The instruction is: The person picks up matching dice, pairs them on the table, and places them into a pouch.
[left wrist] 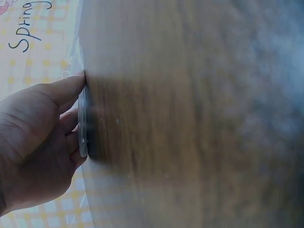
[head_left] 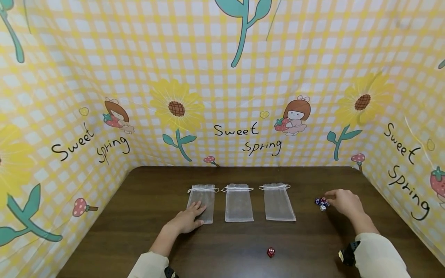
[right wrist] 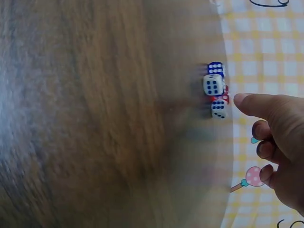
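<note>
Cloth (head_left: 236,77): checked, beyond the tabletop at 12 o'clock, cut off at top and sides; "Sweet Spring" reads several times.
Tabletop (head_left: 240,237): dark wood, near edge out of frame, blurred in both wrist views.
Bags (head_left: 239,205): three, sheer and whitish, flat in a row, white drawstrings at their 12 o'clock ends; the 9 o'clock one partly hidden.
Left hand (head_left: 187,220): fingers loosely spread, resting on that partly hidden bag.
Right hand (head_left: 345,202): partly curled, just beside the dice, holding nothing visible; contact cannot be told.
Dice (right wrist: 213,85): clustered at 3 o'clock from the bags; blue, red and white, overlapping, count unclear.
Red die (head_left: 270,252): white-pipped, alone, at 5 o'clock from the middle bag.
</note>
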Action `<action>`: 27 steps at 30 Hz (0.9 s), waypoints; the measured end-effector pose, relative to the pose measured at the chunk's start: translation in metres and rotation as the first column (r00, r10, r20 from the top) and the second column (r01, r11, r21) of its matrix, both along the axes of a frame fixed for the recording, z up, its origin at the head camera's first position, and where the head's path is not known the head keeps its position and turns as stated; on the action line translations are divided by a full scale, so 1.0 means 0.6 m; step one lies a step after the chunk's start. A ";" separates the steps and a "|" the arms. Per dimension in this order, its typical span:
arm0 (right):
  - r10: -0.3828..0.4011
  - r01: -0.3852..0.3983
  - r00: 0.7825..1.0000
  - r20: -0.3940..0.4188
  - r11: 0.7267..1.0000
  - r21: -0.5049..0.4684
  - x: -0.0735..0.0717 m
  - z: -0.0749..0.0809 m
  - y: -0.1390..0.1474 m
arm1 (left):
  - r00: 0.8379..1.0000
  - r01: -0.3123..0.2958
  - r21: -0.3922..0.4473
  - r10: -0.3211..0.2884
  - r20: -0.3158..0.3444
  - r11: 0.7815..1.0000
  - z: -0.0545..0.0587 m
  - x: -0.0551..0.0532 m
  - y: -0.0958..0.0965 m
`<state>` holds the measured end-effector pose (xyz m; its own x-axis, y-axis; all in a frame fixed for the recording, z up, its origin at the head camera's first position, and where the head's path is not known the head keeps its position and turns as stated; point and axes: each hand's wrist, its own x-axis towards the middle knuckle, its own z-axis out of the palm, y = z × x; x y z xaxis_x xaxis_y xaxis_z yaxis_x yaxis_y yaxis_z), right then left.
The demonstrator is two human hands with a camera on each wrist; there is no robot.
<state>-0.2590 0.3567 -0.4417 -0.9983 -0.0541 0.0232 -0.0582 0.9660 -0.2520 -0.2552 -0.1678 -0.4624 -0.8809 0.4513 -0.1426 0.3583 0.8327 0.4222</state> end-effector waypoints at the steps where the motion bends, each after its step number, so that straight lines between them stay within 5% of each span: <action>1: 0.000 0.000 1.000 -0.005 1.000 0.006 -0.002 -0.002 0.000 | 1.000 0.000 0.002 0.000 -0.002 1.000 0.000 0.000 0.000; 17: -0.029 0.029 1.000 -0.004 0.999 0.024 -0.016 -0.021 -0.005 | 1.000 0.010 -0.008 -0.010 0.016 1.000 0.001 0.000 0.000; 27: 0.022 -0.001 0.982 -0.187 0.994 0.108 -0.001 -0.016 -0.018 | 1.000 0.008 -0.004 -0.008 0.015 1.000 0.002 0.001 0.001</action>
<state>-0.2599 0.3456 -0.4511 -0.9760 -0.0778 0.2035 -0.1059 0.9857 -0.1311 -0.2546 -0.1672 -0.4609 -0.8749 0.4582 -0.1571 0.3591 0.8312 0.4244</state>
